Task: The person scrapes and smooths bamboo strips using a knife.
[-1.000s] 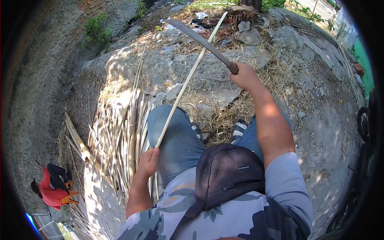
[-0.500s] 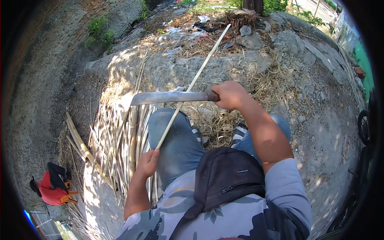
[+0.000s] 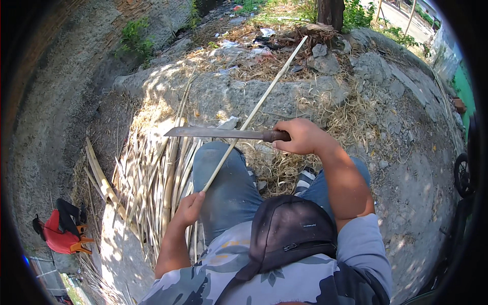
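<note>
My right hand [image 3: 303, 136] is closed around the dark handle of a machete [image 3: 218, 133], whose long blade points left, across my left knee. A thin pale bamboo strip [image 3: 264, 96] slants up and away from my left hand [image 3: 191, 207], which pinches its near end beside my left thigh. The blade crosses over the strip just above the knee; whether the edge touches it I cannot tell. The far end of the strip reaches toward the foot of a tree.
Many split bamboo strips [image 3: 147, 178] lie on the ground to my left. Curled shavings [image 3: 277, 165] cover the ground between my feet. Ahead runs a low concrete ledge [image 3: 213, 99], with a tree trunk [image 3: 330, 12] beyond. A person in red [image 3: 58, 231] sits at far left.
My right hand and the machete have come slightly nearer to me, and the blade now shows narrower, turned more on edge. My left hand keeps its hold on the bamboo strip.
</note>
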### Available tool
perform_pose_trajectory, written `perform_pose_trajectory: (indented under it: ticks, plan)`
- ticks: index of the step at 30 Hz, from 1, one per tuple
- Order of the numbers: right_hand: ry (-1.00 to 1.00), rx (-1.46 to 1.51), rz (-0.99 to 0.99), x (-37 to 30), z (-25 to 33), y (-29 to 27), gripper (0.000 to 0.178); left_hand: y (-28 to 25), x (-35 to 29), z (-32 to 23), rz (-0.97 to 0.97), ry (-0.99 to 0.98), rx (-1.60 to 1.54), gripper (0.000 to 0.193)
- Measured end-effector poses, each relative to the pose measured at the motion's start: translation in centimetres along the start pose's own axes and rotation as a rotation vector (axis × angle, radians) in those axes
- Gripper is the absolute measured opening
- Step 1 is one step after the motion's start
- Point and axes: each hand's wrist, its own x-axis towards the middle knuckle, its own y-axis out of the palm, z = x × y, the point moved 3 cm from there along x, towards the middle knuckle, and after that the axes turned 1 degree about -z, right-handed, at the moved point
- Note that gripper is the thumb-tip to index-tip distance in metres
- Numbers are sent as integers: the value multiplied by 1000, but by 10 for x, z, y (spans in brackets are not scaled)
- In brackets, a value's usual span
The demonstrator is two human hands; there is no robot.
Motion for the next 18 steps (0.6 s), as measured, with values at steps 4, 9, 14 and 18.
perform_pose_trajectory:
  ticks: [4,9,14,18]
  plan:
    - [-46,-16,-16,0,-2,-3,43,0,2,7,15,-40,-36,53]
    - [-7,-90,-317,-2,-33,-26,43,3,-2,-3,-11,32,13,53]
    - [220,-228,-484,0,-37,-25,42,3,-4,-5,-4,43,-6,53]
    - [80,-178,-397,1,-22,-10,43,2,-1,0,28,46,-51,51]
